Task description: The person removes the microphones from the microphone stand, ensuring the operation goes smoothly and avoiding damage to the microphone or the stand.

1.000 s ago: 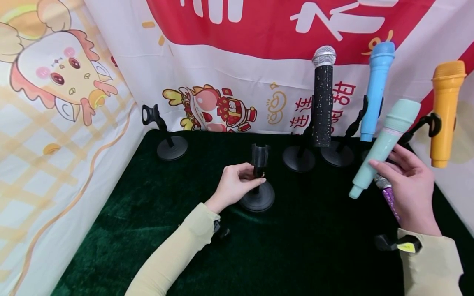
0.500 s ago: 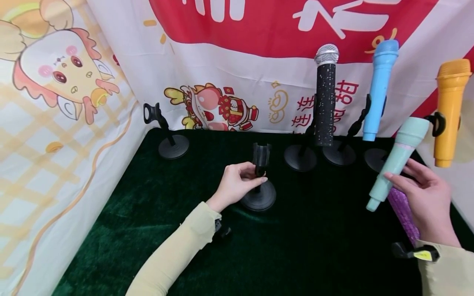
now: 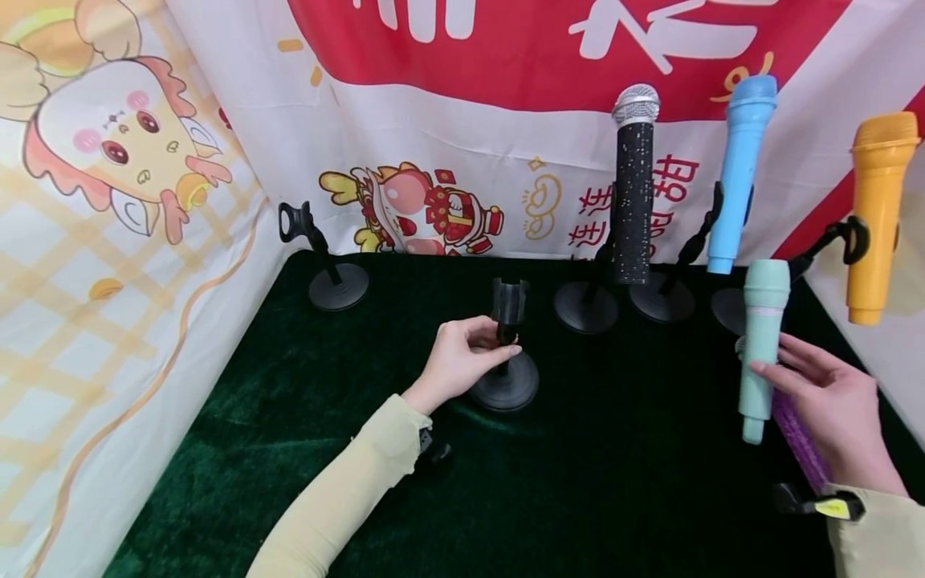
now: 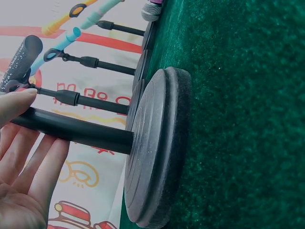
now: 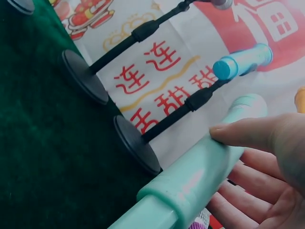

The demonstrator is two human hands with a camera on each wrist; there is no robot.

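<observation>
My left hand (image 3: 462, 360) pinches the post of a black microphone stand (image 3: 509, 385) whose round base rests on the green cloth; its clip at the top holds nothing. In the left wrist view, the thumb and fingers lie around the black post (image 4: 81, 131). On the right, my right hand (image 3: 831, 393) grips a mint-green microphone (image 3: 764, 345) by its handle, head up and nearly upright. From the right wrist view, the thumb presses one side of the mint-green microphone (image 5: 200, 162), fingers behind it. Partly hidden behind that hand lies a purple glittery microphone (image 3: 800, 437).
Along the back, stands hold a black speckled microphone (image 3: 633, 201), a blue microphone (image 3: 742, 177) and an orange microphone (image 3: 879, 217). Another stand (image 3: 338, 286), its clip unfilled, is at the back left. Printed cloth (image 3: 433, 120) hangs behind the green-covered table (image 3: 289, 401).
My right hand has moved right and down toward me, and the mint-green microphone has turned from slanted to nearly upright. The left hand stays on the stand.
</observation>
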